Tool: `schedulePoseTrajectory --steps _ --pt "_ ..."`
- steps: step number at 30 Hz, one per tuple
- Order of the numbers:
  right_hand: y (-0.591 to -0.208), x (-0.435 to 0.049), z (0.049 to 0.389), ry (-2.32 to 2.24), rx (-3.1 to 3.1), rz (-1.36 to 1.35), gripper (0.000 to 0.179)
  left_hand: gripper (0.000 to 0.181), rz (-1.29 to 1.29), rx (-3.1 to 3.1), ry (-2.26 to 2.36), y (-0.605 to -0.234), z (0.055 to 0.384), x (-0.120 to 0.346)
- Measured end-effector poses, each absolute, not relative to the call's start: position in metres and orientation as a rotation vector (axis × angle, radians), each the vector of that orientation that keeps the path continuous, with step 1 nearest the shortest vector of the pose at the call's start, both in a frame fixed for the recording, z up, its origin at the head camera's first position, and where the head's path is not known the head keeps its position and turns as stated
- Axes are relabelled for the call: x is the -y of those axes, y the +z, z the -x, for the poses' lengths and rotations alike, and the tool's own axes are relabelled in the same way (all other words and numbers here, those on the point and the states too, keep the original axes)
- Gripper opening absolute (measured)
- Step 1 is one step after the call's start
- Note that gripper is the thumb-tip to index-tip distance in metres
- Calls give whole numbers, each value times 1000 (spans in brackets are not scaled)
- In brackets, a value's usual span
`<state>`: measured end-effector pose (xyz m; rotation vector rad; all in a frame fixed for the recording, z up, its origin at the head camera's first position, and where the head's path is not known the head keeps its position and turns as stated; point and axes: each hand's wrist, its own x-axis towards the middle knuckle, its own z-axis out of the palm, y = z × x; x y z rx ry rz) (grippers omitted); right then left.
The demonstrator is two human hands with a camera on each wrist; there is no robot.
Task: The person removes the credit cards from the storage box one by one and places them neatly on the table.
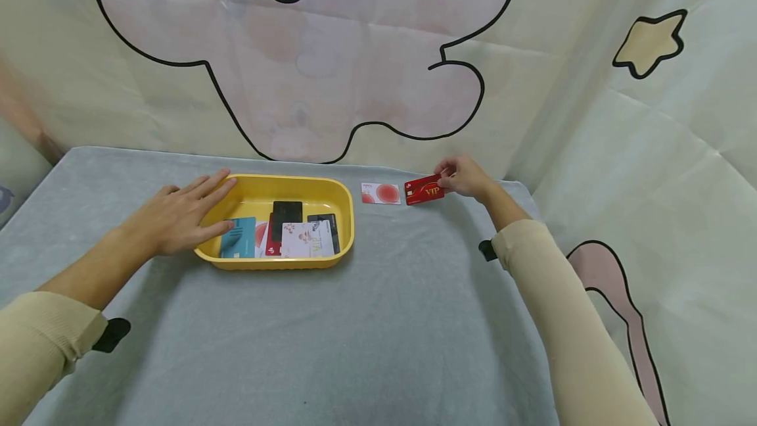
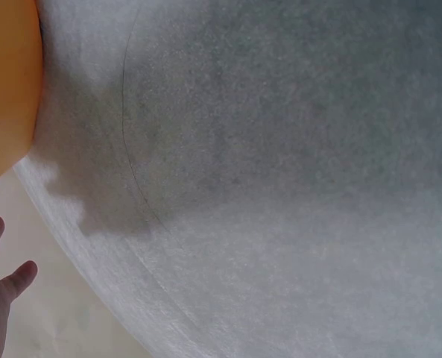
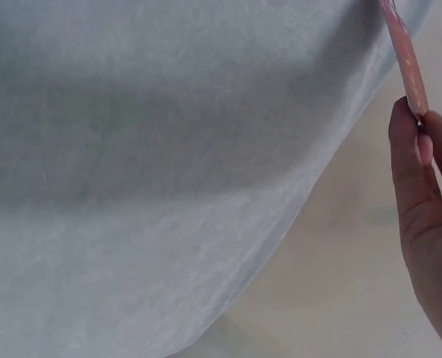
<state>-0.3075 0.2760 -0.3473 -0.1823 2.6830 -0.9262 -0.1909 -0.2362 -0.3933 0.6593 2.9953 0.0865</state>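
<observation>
My right hand (image 1: 464, 177) pinches the right edge of a red VIP card (image 1: 423, 190) near the table's far edge. In the right wrist view that card (image 3: 408, 63) appears nearly edge-on between thumb and fingers. Just left of it lies a white card with red circles (image 1: 381, 193). My left hand (image 1: 183, 215) is spread with its fingers at the left rim of a yellow tray (image 1: 284, 265). Inside the tray are a teal card (image 1: 238, 238), a black card (image 1: 287, 217), a white VIP card (image 1: 306, 240) and several others partly covered.
A grey cloth (image 1: 331, 347) covers the table. Behind it hangs a pale curtain (image 1: 378, 71) with cartoon drawings, and another printed sheet (image 1: 680, 123) hangs along the right side. The tray's wall (image 2: 8, 89) shows in the left wrist view.
</observation>
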Motion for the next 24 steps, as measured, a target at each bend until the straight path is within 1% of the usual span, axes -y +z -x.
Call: schedulePoseTrajectory --steps 7,20,24 --pt "-361 -274 310 -903 -2745 74 25 86 -663 -2993 88 -394 191 236" --pt "-383 -274 313 -800 -2877 29 23 86 -663 -2992 98 -394 191 237" --pt "-387 -273 312 -796 -2892 14 26 86 -654 -2989 95 -394 191 236"
